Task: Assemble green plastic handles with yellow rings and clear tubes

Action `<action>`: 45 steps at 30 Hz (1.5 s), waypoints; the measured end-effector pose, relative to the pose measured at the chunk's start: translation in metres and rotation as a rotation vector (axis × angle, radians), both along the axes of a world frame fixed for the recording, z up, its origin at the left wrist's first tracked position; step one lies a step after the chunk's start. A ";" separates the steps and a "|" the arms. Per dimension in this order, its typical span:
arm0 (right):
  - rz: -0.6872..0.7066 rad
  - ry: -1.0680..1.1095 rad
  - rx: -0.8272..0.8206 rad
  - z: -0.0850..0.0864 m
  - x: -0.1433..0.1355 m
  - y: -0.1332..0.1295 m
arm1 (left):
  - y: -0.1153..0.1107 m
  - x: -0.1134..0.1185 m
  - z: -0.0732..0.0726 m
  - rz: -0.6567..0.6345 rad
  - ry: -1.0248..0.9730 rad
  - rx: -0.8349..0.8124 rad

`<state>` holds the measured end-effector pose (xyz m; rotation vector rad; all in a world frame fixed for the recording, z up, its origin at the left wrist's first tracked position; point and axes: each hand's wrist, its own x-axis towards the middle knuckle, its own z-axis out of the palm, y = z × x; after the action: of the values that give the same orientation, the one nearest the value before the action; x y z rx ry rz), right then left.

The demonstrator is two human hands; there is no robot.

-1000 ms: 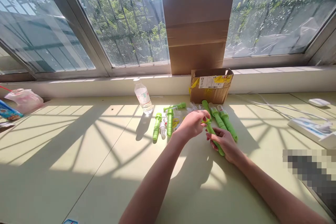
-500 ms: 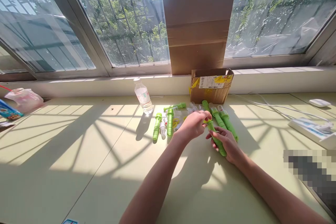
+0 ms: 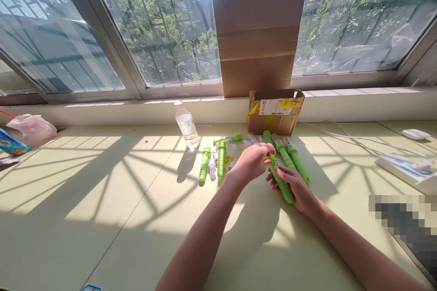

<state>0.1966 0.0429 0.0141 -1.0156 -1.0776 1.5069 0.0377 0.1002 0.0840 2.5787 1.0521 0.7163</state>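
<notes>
Both forearms stretch out over the pale green table (image 3: 102, 200) toward twelve o'clock. The right hand (image 3: 296, 187) lies palm-down, fingers curled around a green plastic tube (image 3: 283, 185) slanting toward five o'clock. The left hand (image 3: 251, 162), at its ten o'clock, pinches the tube's upper end with bent fingertips. More green tubes (image 3: 296, 159) lie just beyond.

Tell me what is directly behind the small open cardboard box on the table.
Behind the small cardboard box runs the pale window ledge, and on it a tall cardboard sheet stands against the window. The box covers the sheet's foot; the box's inside cannot be seen.
</notes>
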 end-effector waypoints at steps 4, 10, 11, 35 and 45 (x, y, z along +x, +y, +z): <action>0.016 -0.035 0.006 -0.001 0.000 0.000 | 0.000 0.000 0.001 0.013 0.031 0.003; -0.007 -0.095 0.039 -0.001 -0.001 0.000 | -0.002 0.001 0.004 0.023 0.051 -0.030; -0.008 -0.094 0.039 -0.001 -0.001 0.000 | -0.003 0.001 0.004 0.022 0.050 -0.033; -0.088 -0.126 0.113 -0.004 -0.007 -0.001 | -0.001 -0.001 0.002 0.001 0.039 0.017; -0.191 -0.197 0.139 -0.016 -0.012 0.002 | -0.002 0.001 -0.003 0.042 0.090 0.015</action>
<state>0.1847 0.0449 -0.0017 -1.1520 -1.1700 1.1815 0.0389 0.0986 0.0812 2.6309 1.1358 0.6252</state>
